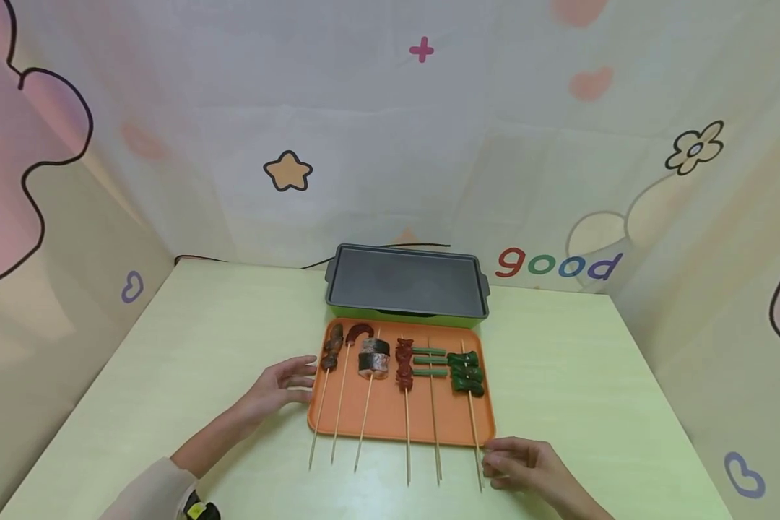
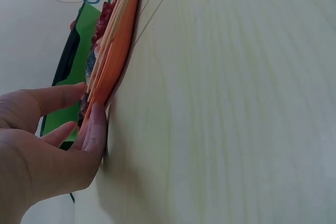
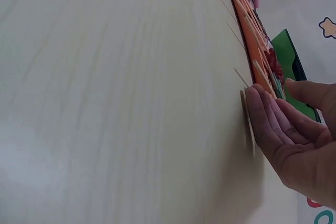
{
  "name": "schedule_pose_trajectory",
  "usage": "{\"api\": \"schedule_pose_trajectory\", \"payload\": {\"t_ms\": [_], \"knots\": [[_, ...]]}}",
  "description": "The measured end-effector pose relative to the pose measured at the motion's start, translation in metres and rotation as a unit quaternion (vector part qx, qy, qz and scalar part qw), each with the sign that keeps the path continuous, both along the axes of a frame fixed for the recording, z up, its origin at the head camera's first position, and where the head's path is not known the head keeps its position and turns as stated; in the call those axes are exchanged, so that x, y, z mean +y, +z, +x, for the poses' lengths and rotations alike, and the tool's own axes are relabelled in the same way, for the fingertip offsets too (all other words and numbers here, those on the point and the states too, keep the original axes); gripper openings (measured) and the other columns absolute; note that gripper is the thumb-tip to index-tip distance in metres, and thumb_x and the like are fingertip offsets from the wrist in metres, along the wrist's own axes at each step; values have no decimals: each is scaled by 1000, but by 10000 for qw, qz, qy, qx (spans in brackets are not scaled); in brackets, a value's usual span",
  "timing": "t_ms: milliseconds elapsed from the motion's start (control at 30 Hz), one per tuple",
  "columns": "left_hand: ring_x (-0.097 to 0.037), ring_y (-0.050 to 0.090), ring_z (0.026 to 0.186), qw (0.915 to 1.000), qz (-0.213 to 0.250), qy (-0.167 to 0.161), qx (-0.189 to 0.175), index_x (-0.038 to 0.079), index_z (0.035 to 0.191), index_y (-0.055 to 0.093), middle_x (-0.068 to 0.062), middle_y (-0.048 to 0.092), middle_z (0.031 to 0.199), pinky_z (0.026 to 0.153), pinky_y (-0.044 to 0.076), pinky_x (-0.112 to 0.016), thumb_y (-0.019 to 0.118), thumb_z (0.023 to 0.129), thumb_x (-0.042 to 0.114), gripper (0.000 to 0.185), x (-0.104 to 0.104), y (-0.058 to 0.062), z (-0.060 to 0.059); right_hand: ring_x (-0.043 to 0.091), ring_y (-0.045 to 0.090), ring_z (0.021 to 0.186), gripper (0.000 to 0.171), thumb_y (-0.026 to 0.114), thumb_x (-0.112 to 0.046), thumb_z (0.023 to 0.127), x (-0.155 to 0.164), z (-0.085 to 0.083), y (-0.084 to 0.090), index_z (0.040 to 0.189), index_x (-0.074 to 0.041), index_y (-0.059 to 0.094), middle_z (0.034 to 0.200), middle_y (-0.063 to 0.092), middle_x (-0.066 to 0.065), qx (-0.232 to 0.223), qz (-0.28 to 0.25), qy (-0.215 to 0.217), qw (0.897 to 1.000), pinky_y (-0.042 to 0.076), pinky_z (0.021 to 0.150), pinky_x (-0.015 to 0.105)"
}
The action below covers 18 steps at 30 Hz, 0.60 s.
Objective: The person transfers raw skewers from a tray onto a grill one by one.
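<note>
An orange tray (image 1: 390,415) lies on the pale green table (image 1: 201,347) and carries several food skewers, among them a fish-slice skewer (image 1: 373,357) and a green-pepper skewer (image 1: 466,372). Their sticks reach past the tray's near edge. My left hand (image 1: 284,386) lies with straight fingers against the tray's left edge; the left wrist view shows the left hand (image 2: 52,140) touching the tray rim (image 2: 118,61). At the tray's near right corner my right hand (image 1: 516,466) rests on the table, fingers relaxed beside the rightmost stick; in the right wrist view the right hand (image 3: 294,135) holds nothing.
A grey electric griddle (image 1: 406,282) with a green base stands right behind the tray, its black cord (image 1: 195,258) running along the table's back edge. Printed fabric walls enclose the table on three sides.
</note>
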<state>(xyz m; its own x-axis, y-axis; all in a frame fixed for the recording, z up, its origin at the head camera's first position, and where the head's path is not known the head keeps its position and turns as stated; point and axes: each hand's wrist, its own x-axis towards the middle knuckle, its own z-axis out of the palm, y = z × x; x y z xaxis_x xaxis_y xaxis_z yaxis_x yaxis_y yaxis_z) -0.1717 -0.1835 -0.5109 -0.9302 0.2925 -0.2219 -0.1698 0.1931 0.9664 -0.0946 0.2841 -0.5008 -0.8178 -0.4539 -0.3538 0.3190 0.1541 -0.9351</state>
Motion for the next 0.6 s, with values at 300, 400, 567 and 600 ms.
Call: {"api": "schedule_pose_trajectory", "payload": {"t_ms": [300,400,567,600], "knots": [[-23,61,118,9998,-142,115,6,-2,150,46,-26,54,145,87,53,-23,74,84,-4,72,4,0,-8,12,76,96,53,64,-7,100,-6,0,-7,136,25,45,111,78,13,-232,-478,199,9984,61,83,29],[-22,61,117,9996,-240,148,-66,-1,149,47,-24,55,144,88,53,-24,73,85,-2,69,4,0,-7,13,76,97,52,64,-4,99,-8,1,-8,137,25,44,110,78,11,-293,-728,192,9967,61,83,29],[-20,61,116,9994,-278,123,-163,-2,149,48,-23,56,143,89,52,-25,72,85,0,68,3,-3,-4,14,76,93,50,67,-3,96,-15,5,-10,136,22,49,106,78,9,-440,-513,-97,9977,61,84,30],[-21,61,116,9995,-249,111,-162,-2,149,47,-23,56,143,89,52,-25,71,85,0,68,3,-3,-3,13,76,92,50,66,-3,97,-16,5,-10,136,22,49,106,78,8,-414,-401,-143,9982,61,83,29]]}}
